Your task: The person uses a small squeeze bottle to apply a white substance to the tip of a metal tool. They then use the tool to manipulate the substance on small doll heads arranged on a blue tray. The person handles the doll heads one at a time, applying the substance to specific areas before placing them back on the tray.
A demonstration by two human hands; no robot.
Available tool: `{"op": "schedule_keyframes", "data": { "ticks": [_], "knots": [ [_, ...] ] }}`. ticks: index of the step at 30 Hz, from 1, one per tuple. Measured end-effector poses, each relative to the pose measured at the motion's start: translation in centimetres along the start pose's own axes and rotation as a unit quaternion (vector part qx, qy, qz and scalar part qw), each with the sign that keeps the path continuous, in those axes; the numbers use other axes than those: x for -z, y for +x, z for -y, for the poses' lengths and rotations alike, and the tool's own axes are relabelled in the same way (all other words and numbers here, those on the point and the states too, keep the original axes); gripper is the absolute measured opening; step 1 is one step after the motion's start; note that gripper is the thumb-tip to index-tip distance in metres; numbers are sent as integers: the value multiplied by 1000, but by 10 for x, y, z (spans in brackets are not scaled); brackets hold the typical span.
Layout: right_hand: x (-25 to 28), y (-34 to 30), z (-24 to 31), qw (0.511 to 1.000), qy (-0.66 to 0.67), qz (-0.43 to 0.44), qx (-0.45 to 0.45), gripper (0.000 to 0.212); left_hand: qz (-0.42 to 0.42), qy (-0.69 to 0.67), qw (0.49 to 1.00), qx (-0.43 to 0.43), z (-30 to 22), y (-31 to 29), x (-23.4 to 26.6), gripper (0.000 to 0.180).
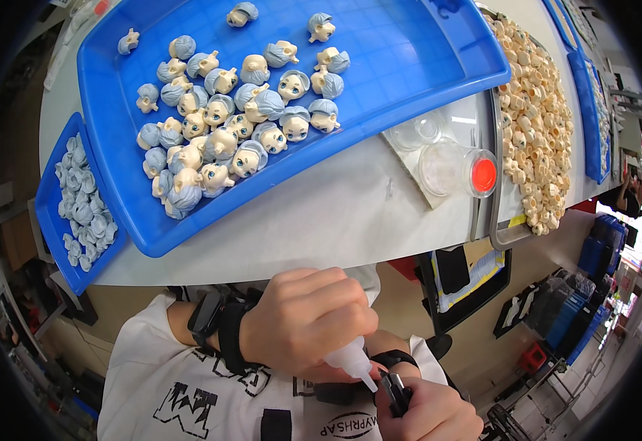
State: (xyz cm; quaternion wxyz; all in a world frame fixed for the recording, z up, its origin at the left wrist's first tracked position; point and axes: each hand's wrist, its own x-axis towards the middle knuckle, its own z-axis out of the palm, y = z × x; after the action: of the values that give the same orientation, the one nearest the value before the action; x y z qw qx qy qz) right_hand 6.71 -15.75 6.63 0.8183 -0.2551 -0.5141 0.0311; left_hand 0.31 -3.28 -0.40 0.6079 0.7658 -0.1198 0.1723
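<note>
The left hand [310, 320] is bent inward before the chest, knuckles up, its fingers closed round a whitish nozzle bottle [350, 360] that slants down and right beneath the palm. Low and to its right, the right hand [438, 411] grips a small black object [396, 393] at its fingertips, the nozzle tip just beside that object. Dark printed lettering [188, 408] shows on the white shirt [141, 367] behind the hands.

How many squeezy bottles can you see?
1: the translucent white squeeze bottle in the left hand, nozzle near the small black object in the right hand. Others may be hidden.
</note>
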Motion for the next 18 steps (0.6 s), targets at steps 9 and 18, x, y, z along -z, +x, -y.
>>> {"op": "schedule_keyframes", "data": {
  "ticks": [9,18],
  "knots": [
    [-2,5,-14,997,-11,14,78,27,-9,17,1000,10,-7,4,1,36],
    [-7,-3,0,997,-38,66,-27,40,-4,20,1000,18,-6,1,3,33]
  ]
}}
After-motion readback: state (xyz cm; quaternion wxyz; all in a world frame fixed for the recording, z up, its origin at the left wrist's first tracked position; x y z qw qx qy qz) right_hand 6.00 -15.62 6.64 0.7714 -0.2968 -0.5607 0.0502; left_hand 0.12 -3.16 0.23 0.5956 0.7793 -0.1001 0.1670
